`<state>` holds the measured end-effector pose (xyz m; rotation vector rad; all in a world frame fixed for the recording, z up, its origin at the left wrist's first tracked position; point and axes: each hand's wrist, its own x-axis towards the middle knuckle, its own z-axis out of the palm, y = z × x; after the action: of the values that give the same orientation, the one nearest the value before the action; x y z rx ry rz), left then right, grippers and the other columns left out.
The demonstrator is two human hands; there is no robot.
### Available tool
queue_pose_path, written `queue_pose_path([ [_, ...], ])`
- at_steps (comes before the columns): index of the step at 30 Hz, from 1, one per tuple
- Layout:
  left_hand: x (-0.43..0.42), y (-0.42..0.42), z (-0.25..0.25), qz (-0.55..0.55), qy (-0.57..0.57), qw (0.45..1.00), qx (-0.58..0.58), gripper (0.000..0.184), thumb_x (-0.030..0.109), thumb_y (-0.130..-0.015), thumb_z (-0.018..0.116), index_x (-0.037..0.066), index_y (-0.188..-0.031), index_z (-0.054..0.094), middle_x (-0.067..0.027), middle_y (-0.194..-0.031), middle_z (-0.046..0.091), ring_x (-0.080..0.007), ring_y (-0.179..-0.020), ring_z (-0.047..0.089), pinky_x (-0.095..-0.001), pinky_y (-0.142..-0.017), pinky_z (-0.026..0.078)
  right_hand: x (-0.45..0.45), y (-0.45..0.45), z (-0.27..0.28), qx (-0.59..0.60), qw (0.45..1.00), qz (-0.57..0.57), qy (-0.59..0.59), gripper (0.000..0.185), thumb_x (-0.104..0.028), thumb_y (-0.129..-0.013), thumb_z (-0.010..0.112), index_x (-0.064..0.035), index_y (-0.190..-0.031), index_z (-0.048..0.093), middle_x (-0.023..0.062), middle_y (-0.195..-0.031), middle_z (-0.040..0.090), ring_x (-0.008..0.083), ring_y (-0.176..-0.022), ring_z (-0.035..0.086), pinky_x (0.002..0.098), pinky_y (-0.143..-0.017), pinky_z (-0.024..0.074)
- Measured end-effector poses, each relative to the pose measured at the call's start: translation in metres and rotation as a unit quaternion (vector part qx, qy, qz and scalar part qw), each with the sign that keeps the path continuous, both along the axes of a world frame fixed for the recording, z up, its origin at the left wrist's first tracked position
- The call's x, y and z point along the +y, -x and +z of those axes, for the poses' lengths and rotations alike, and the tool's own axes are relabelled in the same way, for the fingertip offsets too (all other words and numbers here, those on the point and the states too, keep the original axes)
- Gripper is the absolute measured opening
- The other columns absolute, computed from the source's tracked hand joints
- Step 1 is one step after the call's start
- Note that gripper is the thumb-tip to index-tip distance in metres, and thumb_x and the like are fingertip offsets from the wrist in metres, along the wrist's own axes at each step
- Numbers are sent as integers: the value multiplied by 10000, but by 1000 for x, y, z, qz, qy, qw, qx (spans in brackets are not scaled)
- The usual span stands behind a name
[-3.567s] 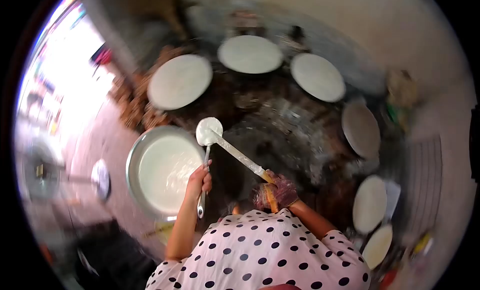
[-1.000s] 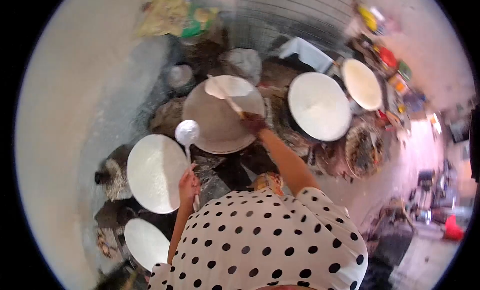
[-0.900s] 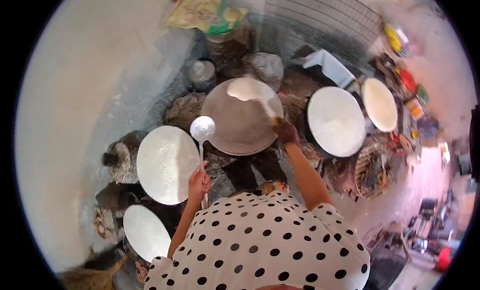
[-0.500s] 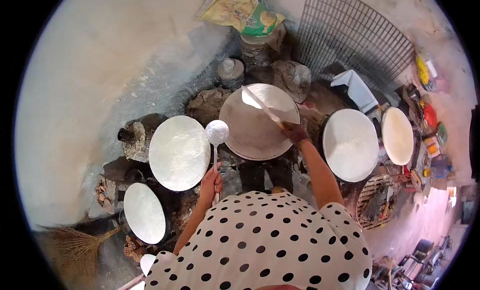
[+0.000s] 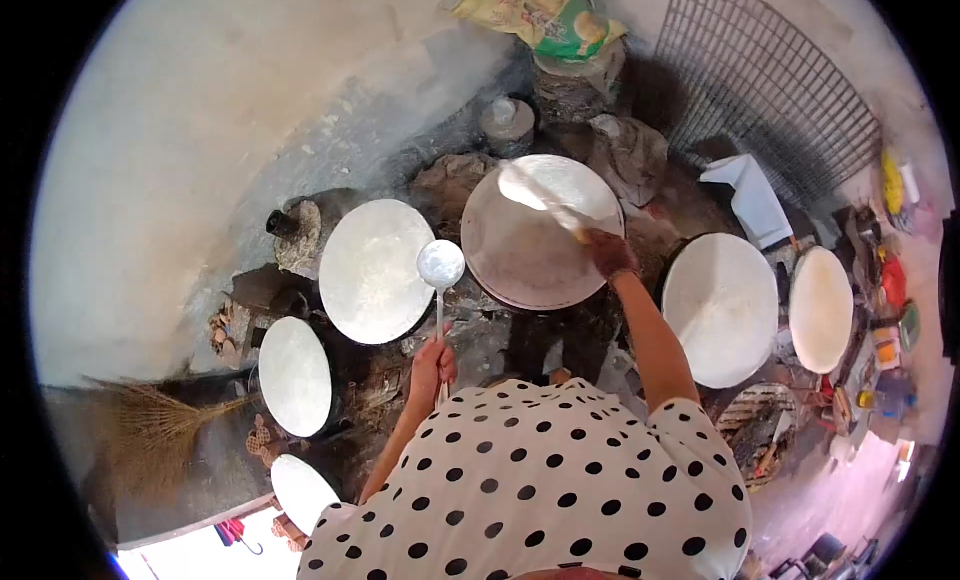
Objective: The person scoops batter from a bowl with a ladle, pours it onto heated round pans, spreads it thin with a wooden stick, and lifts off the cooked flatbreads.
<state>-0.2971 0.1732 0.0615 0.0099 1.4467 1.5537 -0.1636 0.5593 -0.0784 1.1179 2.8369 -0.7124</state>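
Observation:
My left hand (image 5: 432, 365) is wrapped round the handle of a metal ladle (image 5: 441, 264), its bowl raised near the right edge of a round white-covered griddle (image 5: 372, 275). My right hand (image 5: 608, 255) grips a long, flat wooden spreader (image 5: 548, 202), blurred by motion, which reaches across the middle round griddle (image 5: 535, 265). At that griddle's far side lies a bright white patch (image 5: 570, 180); the rest of its surface looks greyish brown. Whether the spreader touches the surface cannot be made out.
Further white-topped griddles stand left (image 5: 296, 375) and right (image 5: 720, 310), with a pale oval tray (image 5: 821, 310) beyond. A wire rack (image 5: 775, 85) leans on the wall, near a yellow-green sack (image 5: 560, 20). A straw broom (image 5: 160, 430) lies at left.
The camera view has turned, shifting the whole scene and showing more at lower left. Both hands keep their tools, and the spreader has become blurred over the middle griddle.

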Motion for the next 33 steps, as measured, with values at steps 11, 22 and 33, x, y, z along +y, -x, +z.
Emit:
queue_pose_path([
  [11,-18,-28,-14,59,-33,997,-41,389,227,-1013,364,61,-1364,388,42,-638,364,-70,-464,342,-238,-451,312,-1,23,-18,27,991,16,129,446,-313,-876,553,-198,-1305,517,56,-1178,630,288,-1060,599,375,-930,455],
  [22,-22,-32,-20,62,-29,997,-38,383,236,-1017,349,82,-1364,397,30,-650,370,-83,-462,343,-249,-462,330,-16,19,63,46,990,59,121,455,-409,-948,363,-80,-1177,577,175,-1167,601,342,-1035,601,459,-877,467],
  [33,-19,-31,-16,113,-44,988,-97,389,239,-1009,389,86,-1366,394,35,-644,356,-75,-451,328,-240,-441,316,17,23,20,9,989,37,145,425,-273,-826,613,-195,-1243,583,65,-1216,609,272,-1114,575,371,-961,446],
])
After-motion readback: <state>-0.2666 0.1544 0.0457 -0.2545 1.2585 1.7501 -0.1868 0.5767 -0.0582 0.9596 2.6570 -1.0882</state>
